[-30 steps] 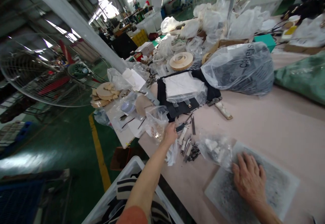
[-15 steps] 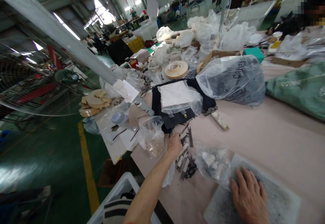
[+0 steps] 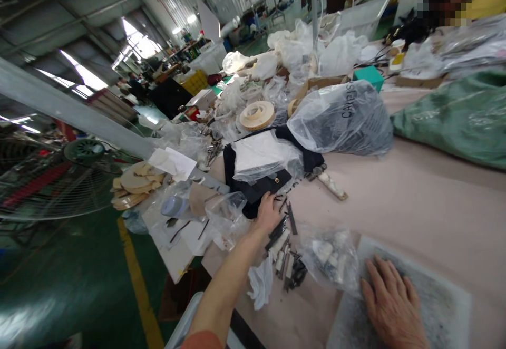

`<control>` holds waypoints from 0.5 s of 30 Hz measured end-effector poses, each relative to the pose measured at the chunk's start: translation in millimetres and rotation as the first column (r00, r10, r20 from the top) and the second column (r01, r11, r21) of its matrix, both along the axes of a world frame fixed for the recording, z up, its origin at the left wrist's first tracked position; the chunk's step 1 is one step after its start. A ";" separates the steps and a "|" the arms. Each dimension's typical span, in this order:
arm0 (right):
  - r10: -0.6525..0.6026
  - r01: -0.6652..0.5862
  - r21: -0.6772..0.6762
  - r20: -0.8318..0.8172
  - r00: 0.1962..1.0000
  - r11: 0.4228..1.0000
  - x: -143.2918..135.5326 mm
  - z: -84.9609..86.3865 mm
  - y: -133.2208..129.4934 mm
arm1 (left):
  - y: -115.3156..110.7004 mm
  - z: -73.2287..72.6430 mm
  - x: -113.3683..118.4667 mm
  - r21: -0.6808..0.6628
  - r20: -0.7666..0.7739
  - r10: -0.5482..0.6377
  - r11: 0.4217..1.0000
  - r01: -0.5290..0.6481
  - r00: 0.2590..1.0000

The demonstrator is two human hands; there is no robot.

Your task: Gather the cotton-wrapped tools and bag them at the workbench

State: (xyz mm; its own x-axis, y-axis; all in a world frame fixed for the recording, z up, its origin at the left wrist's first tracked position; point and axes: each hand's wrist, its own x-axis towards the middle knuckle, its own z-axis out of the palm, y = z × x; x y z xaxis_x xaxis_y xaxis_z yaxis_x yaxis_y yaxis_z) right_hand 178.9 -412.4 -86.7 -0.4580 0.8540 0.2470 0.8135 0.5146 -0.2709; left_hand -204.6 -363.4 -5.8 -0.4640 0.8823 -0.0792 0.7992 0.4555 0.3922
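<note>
My left hand (image 3: 269, 213) reaches forward to the near edge of the dark cloth and black flap (image 3: 272, 183). Its fingers look stretched and slightly apart, the tips close to small dark pieces; nothing held is visible. Just behind it lies a pile of thin metal and pale-handled tools (image 3: 286, 264), with a narrow dark bar (image 3: 292, 218) to its right. My right hand (image 3: 393, 299) rests flat, fingers spread, on a grey, speckled slab (image 3: 443, 307). A clear plastic bag with whitish lumps (image 3: 330, 257) sits between the hands, touching the slab's left side.
A wrapped white stack (image 3: 259, 154) lies on the dark cloth. Beyond are a bagged dark bundle (image 3: 343, 119), a tape roll (image 3: 256, 115) and a green sack (image 3: 454, 119). A slanting pole (image 3: 79, 112) and a fan (image 3: 51, 175) stand left. Another person is at upper right.
My left hand has moved forward from beside the tools toward the black flap, uncovering more of the pile. My right hand stays flat on the slab. The view has shifted slightly.
</note>
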 end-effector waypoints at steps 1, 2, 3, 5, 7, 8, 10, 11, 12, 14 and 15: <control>-0.001 0.001 0.000 -0.001 1.000 1.000 -0.1 0.2 0.0 | 7.9 2.4 -2.7 0.032 0.013 0.015 0.999 -0.015 1.000; -0.001 0.001 0.001 -0.003 1.000 1.000 -0.2 0.6 0.0 | 15.7 5.0 -5.9 0.062 0.027 0.023 0.998 -0.025 0.999; 0.000 0.000 0.003 -0.003 1.000 1.000 -0.4 1.0 0.0 | 22.8 7.8 -9.5 0.090 0.040 0.029 0.995 -0.032 0.999; -0.004 0.004 0.009 -0.008 1.000 1.000 -1.0 2.2 0.0 | 33.8 13.3 -18.6 0.136 0.059 0.036 0.990 -0.043 0.998; -0.009 0.009 0.011 -0.013 1.000 1.000 -1.5 3.5 -0.2 | 40.9 18.5 -30.4 0.167 0.070 0.036 0.985 -0.048 0.997; -0.012 0.012 0.010 -0.014 1.000 1.000 -1.8 4.0 -0.4 | 43.8 20.9 -37.1 0.177 0.073 0.036 0.983 -0.049 0.997; -0.018 0.018 0.006 -0.015 1.000 1.000 -1.9 5.0 -0.7 | 50.1 25.2 -50.7 0.178 0.080 0.033 0.983 -0.047 0.996; -0.019 0.019 0.003 -0.014 1.000 1.000 -1.8 5.4 -0.8 | 53.3 26.9 -56.3 0.170 0.084 0.027 0.985 -0.041 0.996; -0.019 0.019 0.000 -0.014 1.000 1.000 -1.5 5.8 -0.9 | 56.2 28.0 -60.0 0.157 0.086 0.020 0.987 -0.033 0.996; -0.013 0.013 -0.008 -0.012 1.000 1.000 -0.7 6.9 -1.1 | 58.1 28.0 -59.1 0.128 0.079 0.003 0.992 -0.013 0.997; -0.011 0.011 -0.013 -0.011 1.000 1.000 -0.2 7.6 -1.4 | 55.5 26.6 -53.8 0.114 0.069 -0.005 0.993 -0.003 0.998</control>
